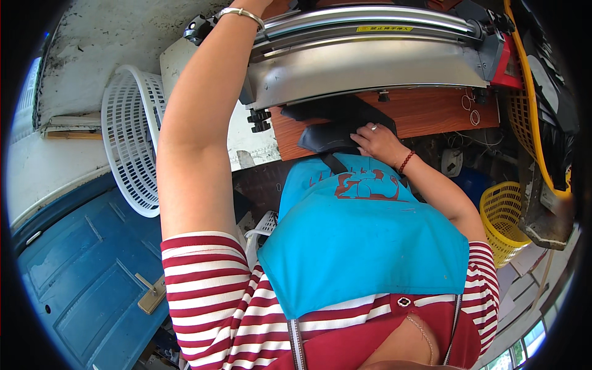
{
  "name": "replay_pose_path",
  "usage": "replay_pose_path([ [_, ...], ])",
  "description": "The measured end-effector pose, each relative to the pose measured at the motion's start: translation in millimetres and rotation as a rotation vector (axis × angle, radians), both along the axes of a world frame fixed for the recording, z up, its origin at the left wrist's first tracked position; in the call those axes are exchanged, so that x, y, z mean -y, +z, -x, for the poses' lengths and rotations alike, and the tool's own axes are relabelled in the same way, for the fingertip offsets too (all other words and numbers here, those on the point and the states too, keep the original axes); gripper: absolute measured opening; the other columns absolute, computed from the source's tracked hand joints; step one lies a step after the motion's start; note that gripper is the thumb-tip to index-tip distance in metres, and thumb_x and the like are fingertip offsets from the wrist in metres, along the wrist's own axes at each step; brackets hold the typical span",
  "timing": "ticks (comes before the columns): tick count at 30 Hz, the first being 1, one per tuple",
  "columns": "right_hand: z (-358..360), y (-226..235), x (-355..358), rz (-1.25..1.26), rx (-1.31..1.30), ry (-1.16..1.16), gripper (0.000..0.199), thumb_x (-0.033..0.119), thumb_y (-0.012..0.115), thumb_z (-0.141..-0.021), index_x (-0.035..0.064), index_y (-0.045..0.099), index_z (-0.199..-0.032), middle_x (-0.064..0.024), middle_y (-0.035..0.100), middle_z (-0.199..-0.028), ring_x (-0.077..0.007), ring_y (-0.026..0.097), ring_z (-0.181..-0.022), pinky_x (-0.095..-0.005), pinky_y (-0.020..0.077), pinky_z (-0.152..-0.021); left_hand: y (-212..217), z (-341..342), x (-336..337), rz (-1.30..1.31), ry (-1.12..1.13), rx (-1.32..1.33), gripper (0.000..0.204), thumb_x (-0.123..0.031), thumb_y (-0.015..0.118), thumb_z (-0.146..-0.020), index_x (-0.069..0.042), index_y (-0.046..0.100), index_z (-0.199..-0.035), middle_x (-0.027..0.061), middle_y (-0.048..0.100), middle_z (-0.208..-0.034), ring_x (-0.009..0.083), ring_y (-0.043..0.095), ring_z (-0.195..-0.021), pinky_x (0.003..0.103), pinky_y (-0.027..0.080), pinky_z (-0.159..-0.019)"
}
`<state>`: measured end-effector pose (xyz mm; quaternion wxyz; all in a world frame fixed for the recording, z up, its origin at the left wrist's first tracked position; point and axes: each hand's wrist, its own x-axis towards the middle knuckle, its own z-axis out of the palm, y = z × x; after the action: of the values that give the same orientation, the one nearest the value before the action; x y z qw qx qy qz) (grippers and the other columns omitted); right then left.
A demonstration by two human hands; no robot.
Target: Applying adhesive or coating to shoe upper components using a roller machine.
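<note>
My left arm reaches up past the left end of a metal roller machine [370,65]. Only the base of my left hand [251,5] shows at the top edge, above a bangle; its fingers are cut off. Below the machine's steel plate, black flexible sheet pieces [327,135] lie on a reddish-brown wood-grain board [431,117]. My right hand [381,145], with a ring and a red bead bracelet, is closed on the near black piece, its fingers bent over the top. The thumb is hidden. The far part of the black pieces goes under the plate.
A white plastic basket [132,139] stands left of my arm. A yellow basket [502,213] sits low at the right, and a yellow-rimmed container [524,80] with black material stands above it. Black knobs [259,119] hang below the machine's left end. My blue apron [364,240] touches the board's front.
</note>
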<state>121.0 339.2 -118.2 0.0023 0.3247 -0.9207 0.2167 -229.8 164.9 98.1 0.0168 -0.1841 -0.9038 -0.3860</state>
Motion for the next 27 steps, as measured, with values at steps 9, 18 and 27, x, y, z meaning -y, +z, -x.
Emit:
replay_pose_path([
  [9,5.9,113.7,-16.8,0.19,-0.212,-0.203,0.039,-0.002,0.075,-0.069,0.0039,0.072,-0.108,-0.0072,0.062,-0.093,-0.0244,0.062,-0.08,-0.0353,0.0544,-0.065,-8.0,-20.2,-4.7,-0.009,-0.142,-0.29,0.034,-0.006,0.055,-0.097,-0.009,0.07,-0.127,0.0248,0.067,-0.127,0.0393,0.068,-0.103,0.042,0.053,-0.093],
  [18,-11.4,193.4,-28.7,0.277,-0.337,-0.229,0.061,-0.009,0.076,-0.051,0.0024,0.072,-0.111,-0.0099,0.062,-0.092,-0.0263,0.06,-0.074,-0.0353,0.0498,-0.061,-25.8,-25.1,-10.6,0.19,-0.293,-0.355,0.024,-0.007,0.056,-0.095,-0.002,0.076,-0.107,0.0321,0.064,-0.125,0.0413,0.061,-0.125,0.045,0.055,-0.097],
  [27,5.7,192.5,-43.2,-0.019,-0.509,-0.474,0.052,-0.006,0.077,-0.06,0.0025,0.07,-0.11,-0.0106,0.06,-0.099,-0.0283,0.061,-0.079,-0.0366,0.0514,-0.064,-37.3,-25.4,-11.2,0.317,-0.411,-0.119,0.025,-0.018,0.055,-0.09,-0.015,0.079,-0.099,0.0147,0.07,-0.111,0.0366,0.066,-0.106,0.046,0.052,-0.094],
])
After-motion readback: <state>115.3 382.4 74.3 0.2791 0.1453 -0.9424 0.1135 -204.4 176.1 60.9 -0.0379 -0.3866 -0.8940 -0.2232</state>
